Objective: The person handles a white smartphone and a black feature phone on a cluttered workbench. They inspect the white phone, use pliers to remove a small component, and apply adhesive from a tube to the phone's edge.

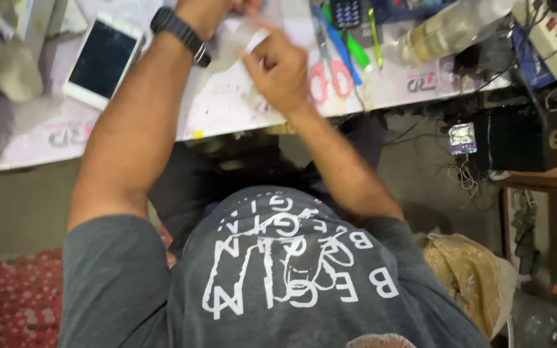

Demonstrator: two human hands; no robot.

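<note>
- One right hand (pixel 283 72), fingers curled, pinching a thin, blurred clear plastic strip (pixel 243 35) above the table's near edge
- One left hand (pixel 230 5) mostly cut off at the top; grip cannot be told; black wristwatch (pixel 179 33) on the wrist
- One white smartphone (pixel 102 60) left; one pair of red-handled scissors (pixel 330 72) right
- Worn white worktable (pixel 227 109) beneath, cluttered further back

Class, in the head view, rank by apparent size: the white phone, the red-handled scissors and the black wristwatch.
1. white phone
2. red-handled scissors, blades partly blurred
3. black wristwatch on the left wrist, nearer the camera, yet it looks smallest.
</note>
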